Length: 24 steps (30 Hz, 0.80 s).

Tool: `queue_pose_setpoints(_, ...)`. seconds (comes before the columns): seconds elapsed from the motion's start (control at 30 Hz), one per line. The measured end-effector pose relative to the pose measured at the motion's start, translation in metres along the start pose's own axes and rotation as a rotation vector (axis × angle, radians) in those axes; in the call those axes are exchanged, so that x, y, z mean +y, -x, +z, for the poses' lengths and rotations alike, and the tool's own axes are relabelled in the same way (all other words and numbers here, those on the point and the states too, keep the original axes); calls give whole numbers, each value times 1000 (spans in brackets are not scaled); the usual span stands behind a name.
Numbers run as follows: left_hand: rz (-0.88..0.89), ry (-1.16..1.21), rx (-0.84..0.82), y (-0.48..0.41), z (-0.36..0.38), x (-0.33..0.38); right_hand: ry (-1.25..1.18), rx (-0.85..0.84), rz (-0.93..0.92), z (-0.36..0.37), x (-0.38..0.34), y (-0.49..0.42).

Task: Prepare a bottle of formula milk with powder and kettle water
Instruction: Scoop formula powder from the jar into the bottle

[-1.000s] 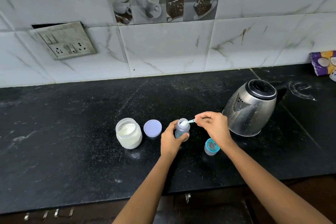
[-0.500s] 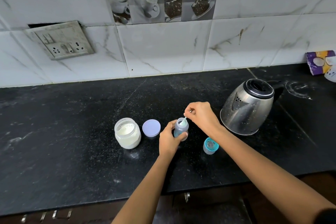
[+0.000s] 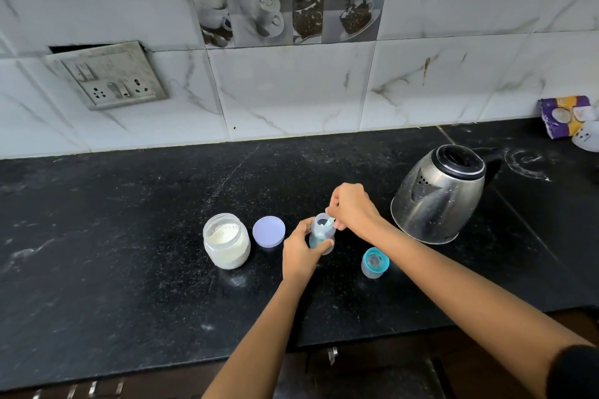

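A small clear baby bottle (image 3: 321, 232) stands open on the black counter (image 3: 129, 236), gripped around its body by my left hand (image 3: 299, 251). Directly over the bottle's mouth, my right hand (image 3: 351, 209) pinches a small teal scoop (image 3: 330, 221) whose end dips into the opening. To the left stands an open glass jar of white powder (image 3: 227, 244), with its lilac lid (image 3: 268, 231) lying flat beside it. The bottle's teal cap with teat (image 3: 375, 262) rests just right of the bottle. A steel electric kettle (image 3: 437, 194) stands behind my right forearm.
A purple and yellow packet (image 3: 567, 115) and a white object (image 3: 588, 139) sit at the far right against the tiled wall. A switch and socket plate (image 3: 108, 76) hangs on the wall at left. The counter's front edge runs along the bottom above dark drawers.
My right hand swung the scoop from a level position at the bottle's right to a tipped one above its mouth. The heap of powder on the scoop is gone. My left hand kept its grip.
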<state>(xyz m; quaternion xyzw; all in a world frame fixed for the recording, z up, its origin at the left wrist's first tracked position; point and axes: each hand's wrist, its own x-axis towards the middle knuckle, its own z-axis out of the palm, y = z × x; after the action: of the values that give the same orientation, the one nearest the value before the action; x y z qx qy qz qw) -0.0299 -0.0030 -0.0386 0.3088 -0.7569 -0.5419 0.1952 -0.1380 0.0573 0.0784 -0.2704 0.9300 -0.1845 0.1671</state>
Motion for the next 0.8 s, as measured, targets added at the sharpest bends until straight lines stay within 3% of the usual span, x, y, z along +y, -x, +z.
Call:
queue_pose_setpoints(0.1, 8, 4, 8, -1, 1, -3, -145, 6, -9, -1, 9, -1)
queue_pose_setpoints(0.23, 7, 7, -5, -1, -1, -2, -315, -190, -91, -12, 20, 0)
queue_pose_setpoints(0.3, 3, 4, -9, 0, -1, -1, -273, -219, -159, -18, 23, 1)
queue_pose_setpoints(0.4, 16, 0, -5, 0, -1, -2, -182, -130, -295, -17, 25, 6)
queue_pose_setpoints(0.57, 23, -11, -7, -1, -1, -4, 141, -23, -537, -1, 39, 15)
queue_pose_setpoints(0.8, 46, -44, -16, -1, 0, -3, 193, 72, -556, 15, 46, 23)
